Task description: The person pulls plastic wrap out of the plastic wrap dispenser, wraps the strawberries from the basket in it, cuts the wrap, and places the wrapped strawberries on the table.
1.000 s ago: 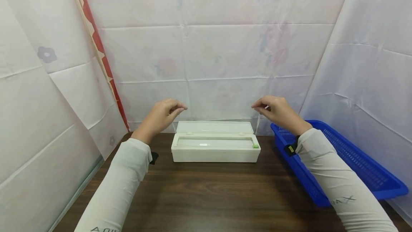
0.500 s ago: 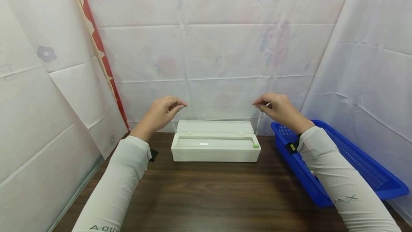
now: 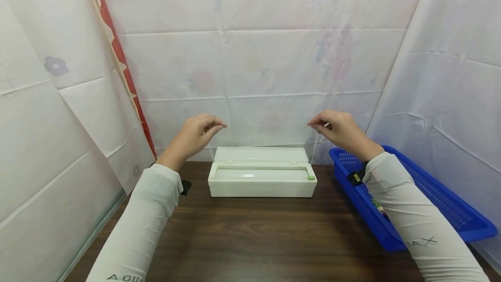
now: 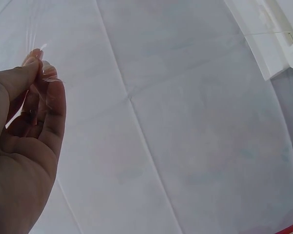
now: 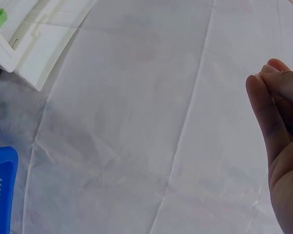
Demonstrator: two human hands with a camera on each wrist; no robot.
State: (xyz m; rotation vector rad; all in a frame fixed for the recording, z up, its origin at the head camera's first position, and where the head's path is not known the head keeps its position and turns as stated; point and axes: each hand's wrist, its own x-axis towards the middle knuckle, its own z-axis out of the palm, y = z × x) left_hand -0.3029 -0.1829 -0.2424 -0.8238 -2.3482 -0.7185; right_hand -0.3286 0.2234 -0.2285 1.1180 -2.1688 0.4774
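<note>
A long white cling film dispenser [image 3: 262, 189] sits on the brown table [image 3: 270, 238], its lid [image 3: 261, 154] tipped back. A green slide cutter [image 3: 311, 177] is at the right end of its front rail. Above and behind the box, my left hand [image 3: 193, 136] pinches one corner of clear cling film [image 4: 31, 36] between thumb and fingers. My right hand [image 3: 339, 132] pinches the other corner at about the same height. The transparent sheet spans between the hands and runs down to the dispenser; only its side edges and creases show.
A blue plastic basket [image 3: 438, 197] stands at the right, under my right forearm. Inside it a small colourful item [image 3: 377, 206] is mostly hidden by the sleeve. White printed sheets [image 3: 266, 64] hang behind and on both sides.
Both hands have risen slightly, still pinching the film, and the right hand has shifted a little to the right. The dispenser and basket have stayed in place.
</note>
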